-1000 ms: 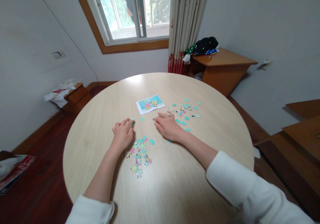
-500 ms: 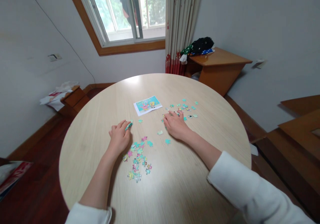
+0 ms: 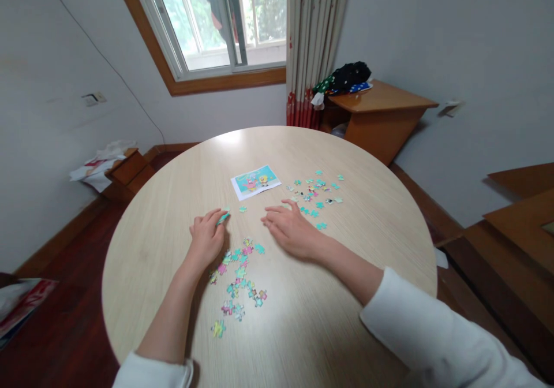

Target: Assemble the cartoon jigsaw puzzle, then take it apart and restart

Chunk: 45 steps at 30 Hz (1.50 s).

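My left hand (image 3: 206, 238) rests at the left of the table, fingers curled around a teal puzzle piece (image 3: 223, 218). My right hand (image 3: 288, 228) lies low over the table's middle, fingers stretched to the left and apart; what is beneath its palm is hidden. A loose group of puzzle pieces (image 3: 240, 273), pink, teal and yellow, is spread between and below my hands. Beyond my right hand lies a second cluster of mostly teal pieces (image 3: 319, 184). A printed picture card (image 3: 256, 182) with cartoon figures lies flat ahead of both hands.
The round wooden table (image 3: 173, 174) bears all the pieces. Behind it are a window and a patterned curtain (image 3: 314, 47). A wooden desk (image 3: 385, 102) with dark cloth stands at the back right, a small cabinet (image 3: 130, 171) with papers at the left.
My right hand has moved left and slightly nearer, uncovering teal pieces and covering the spot of a pale piece. Pieces in the near group have spread toward me. My left hand stays nearly still.
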Motion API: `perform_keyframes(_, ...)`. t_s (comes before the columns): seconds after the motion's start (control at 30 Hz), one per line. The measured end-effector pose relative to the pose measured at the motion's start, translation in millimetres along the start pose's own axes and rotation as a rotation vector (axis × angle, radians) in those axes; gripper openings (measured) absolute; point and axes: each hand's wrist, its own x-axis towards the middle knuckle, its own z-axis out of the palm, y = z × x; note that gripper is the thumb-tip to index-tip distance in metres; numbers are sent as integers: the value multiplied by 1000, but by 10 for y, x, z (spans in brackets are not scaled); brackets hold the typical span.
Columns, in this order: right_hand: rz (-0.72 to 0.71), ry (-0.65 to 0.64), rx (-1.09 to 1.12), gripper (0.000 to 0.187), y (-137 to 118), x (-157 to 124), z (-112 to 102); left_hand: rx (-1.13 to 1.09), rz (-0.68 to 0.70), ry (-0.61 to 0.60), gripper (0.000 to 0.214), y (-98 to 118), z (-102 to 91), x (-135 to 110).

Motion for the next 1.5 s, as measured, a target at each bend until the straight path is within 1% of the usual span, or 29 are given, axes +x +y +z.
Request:
perform_keyframes(0.1, 196, 60, -96, 29, 237, 23, -106, -8, 9, -3, 41, -5, 5, -2)
perform_keyframes(0.17, 253, 54, -122, 29, 347, 31, -139, -13, 11, -5, 41, -3, 5, -3)
perform_keyframes(0.23, 264, 27, -135, 29, 391, 31, -132, -16, 5, -8, 41, 2, 1, -3)
perform_keyframes(0.4, 193, -32, -108, 29, 293, 36, -6, -25, 2, -5, 41, 16, -7, -2)
perform_keyframes(0.57, 8, -92, -15, 28, 70, 34, 86, -26, -3, -1, 41, 16, 0, -2)
perform_keyframes(0.67, -76, -148, 30, 27, -63, -3, 37, -20, -2, 2, 40, 7, 6, 0)
perform_keyframes(0.77, -135, -201, 96, 30, -88, -47, -79, -17, -1, 3, 40, -3, 5, 2)
perform_keyframes(0.83, -103, -166, 121, 33, -11, -64, -167, -20, -5, 7, 39, -5, -3, 2)
perform_keyframes(0.93, 62, -34, 94, 35, 190, -67, -286, -28, -17, 8, 39, 4, -26, 3)
perform_keyframes(0.97, 107, -17, 78, 35, 255, -67, -317, -33, -20, 10, 38, 9, -34, 4)
perform_keyframes(1.03, 144, -28, 62, 35, 345, -74, -359, -45, -20, 23, 38, 17, -50, 6)
perform_keyframes(1.1, 115, -69, 72, 35, 367, -89, -372, -61, -19, 44, 37, 22, -63, 9)
perform_keyframes(1.2, 38, -128, 81, 37, 314, -118, -347, -94, -12, 73, 36, 25, -83, 10)
perform_keyframes(1.33, 13, -168, 71, 38, 235, -126, -273, -154, -1, 84, 33, 47, -107, 3)
perform_keyframes(1.43, 21, -210, 100, 36, 191, -92, -167, -210, 21, 51, 30, 88, -106, -12)
perform_keyframes(1.5, 2, -232, 112, 35, 151, -55, -76, -247, 59, -1, 30, 121, -98, -22)
